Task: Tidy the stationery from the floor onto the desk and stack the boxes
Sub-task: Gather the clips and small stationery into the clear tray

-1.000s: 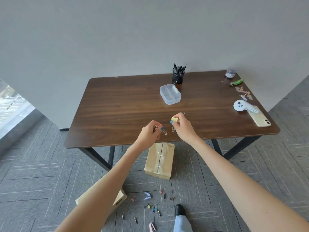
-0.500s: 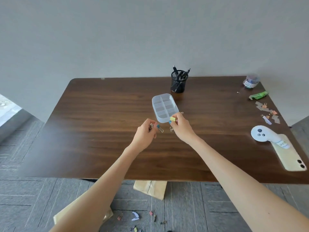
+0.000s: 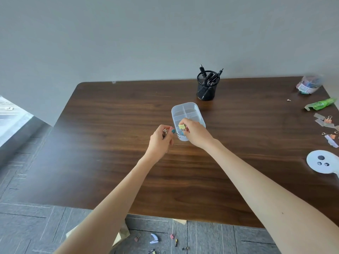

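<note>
Item: two hands holding binder clips at a clear plastic compartment box (image 3: pixel 187 110), centre of frame.
Detail: both forearms reach up from the lower edge over the dark brown wooden desk (image 3: pixel 110 125). Right hand (image 3: pixel 197 135), fingers curled, pinches a small yellow binder clip (image 3: pixel 182 127) above the box's near compartments. Left hand (image 3: pixel 160 140), just left of the box, has its fingers curled round bronze-coloured clips (image 3: pixel 165 133) and a teal clip (image 3: pixel 173 131). Loose coloured clips (image 3: pixel 172 236) lie on the grey floor, bottom centre.

The dark wooden desk (image 3: pixel 110 143) bears a clear compartment box (image 3: pixel 185 110) near its middle, a mesh pen pot (image 3: pixel 207 87) farther back, and binder clips (image 3: pixel 328 120) at right. Loose clips (image 3: pixel 136 237) lie on the near floor (image 3: pixel 27 226).
</note>
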Demonstrator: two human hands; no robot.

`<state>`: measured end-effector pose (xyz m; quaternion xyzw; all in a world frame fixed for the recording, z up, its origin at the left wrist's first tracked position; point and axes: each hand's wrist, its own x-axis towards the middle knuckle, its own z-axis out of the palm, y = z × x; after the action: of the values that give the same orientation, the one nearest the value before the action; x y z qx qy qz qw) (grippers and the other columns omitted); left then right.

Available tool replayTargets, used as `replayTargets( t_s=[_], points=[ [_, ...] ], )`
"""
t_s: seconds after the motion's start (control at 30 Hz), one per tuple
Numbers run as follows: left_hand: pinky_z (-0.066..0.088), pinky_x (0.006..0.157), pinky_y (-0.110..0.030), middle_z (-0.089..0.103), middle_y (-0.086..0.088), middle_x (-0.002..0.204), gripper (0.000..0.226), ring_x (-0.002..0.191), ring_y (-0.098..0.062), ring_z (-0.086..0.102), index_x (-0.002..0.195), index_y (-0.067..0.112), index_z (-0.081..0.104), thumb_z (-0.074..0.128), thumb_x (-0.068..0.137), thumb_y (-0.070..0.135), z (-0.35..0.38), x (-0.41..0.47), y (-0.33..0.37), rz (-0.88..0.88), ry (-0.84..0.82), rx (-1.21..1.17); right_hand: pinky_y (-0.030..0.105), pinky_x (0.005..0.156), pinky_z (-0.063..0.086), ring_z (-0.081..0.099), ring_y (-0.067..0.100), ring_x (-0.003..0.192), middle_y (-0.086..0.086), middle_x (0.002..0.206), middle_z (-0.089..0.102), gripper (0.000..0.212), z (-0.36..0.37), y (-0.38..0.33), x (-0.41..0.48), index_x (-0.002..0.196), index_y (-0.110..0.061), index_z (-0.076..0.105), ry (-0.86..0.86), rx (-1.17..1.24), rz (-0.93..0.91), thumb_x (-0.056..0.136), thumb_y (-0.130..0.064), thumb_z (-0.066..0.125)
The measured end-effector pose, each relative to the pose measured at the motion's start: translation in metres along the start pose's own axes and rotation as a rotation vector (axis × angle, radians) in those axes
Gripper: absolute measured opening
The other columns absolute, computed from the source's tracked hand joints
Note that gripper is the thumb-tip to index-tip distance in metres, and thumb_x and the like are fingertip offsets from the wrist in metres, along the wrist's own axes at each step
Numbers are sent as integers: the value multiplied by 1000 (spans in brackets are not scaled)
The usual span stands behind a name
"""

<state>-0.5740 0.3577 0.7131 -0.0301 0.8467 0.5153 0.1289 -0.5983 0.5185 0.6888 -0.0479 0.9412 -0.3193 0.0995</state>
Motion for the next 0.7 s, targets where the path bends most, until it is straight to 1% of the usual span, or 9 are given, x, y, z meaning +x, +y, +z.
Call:
replayTargets(
  t_s=[0.07,0.13,0.17,0.27,0.33,0.4,0.47,0.57,0.7],
  points=[
    [40,45,-24,59,1,64,21,41,-5,41,109,16,56,48,100,33,0,5,-1,-9,12,-13,32,73,53,59,20,89,5,110,60,25,-2,2,4,116,-18,51,-20,-3,-21,95,-4,49],
    [40,47,-27,59,0,65,21,45,-9,43,110,15,56,49,100,32,1,9,0,-22,24,-33,21,62,44,55,15,84,0,102,56,24,-5,3,9,115,-16,52,-5,62,-17,97,-3,45],
    [41,48,-28,59,0,65,20,47,-10,43,110,16,56,49,99,32,1,11,0,-23,31,-37,19,60,40,53,13,83,-2,101,54,23,-6,2,11,114,-16,53,19,96,-16,97,-3,44],
    [42,51,-32,59,1,65,17,50,-12,44,108,18,56,49,99,31,0,16,0,-20,49,-53,21,66,44,56,14,89,-1,106,55,21,-5,2,16,110,-18,51,75,139,-34,96,-2,46],
    [41,51,-32,59,1,65,16,51,-12,44,108,19,56,49,99,30,0,19,-2,-28,55,-67,24,70,47,57,15,91,2,111,58,23,-2,5,15,110,-21,51,37,98,-62,95,-3,50],
    [41,49,-30,59,0,66,16,51,-12,44,108,19,56,49,99,30,0,20,-4,-42,51,-72,25,72,50,56,15,90,6,114,56,31,-1,9,13,116,-25,49,-18,13,-85,92,-6,56],
    [41,46,-27,59,0,67,17,51,-12,44,109,18,56,49,99,31,0,22,-5,-60,44,-77,29,77,52,55,17,94,7,118,52,44,-4,12,11,123,-28,44,-59,-9,-87,89,-6,59],
    [39,45,-23,58,-2,70,17,49,-9,41,112,17,57,47,100,26,0,27,-5,-86,33,-106,32,83,53,53,16,100,2,122,46,52,-7,13,11,126,-33,40,-104,84,-53,86,-7,60],
    [39,45,-23,66,-2,78,15,44,-7,40,111,18,57,46,101,23,0,32,-7,-81,44,-138,29,82,51,55,12,88,-3,111,54,46,-2,12,16,120,-33,40,-91,219,-12,87,-11,63]
  ],
)
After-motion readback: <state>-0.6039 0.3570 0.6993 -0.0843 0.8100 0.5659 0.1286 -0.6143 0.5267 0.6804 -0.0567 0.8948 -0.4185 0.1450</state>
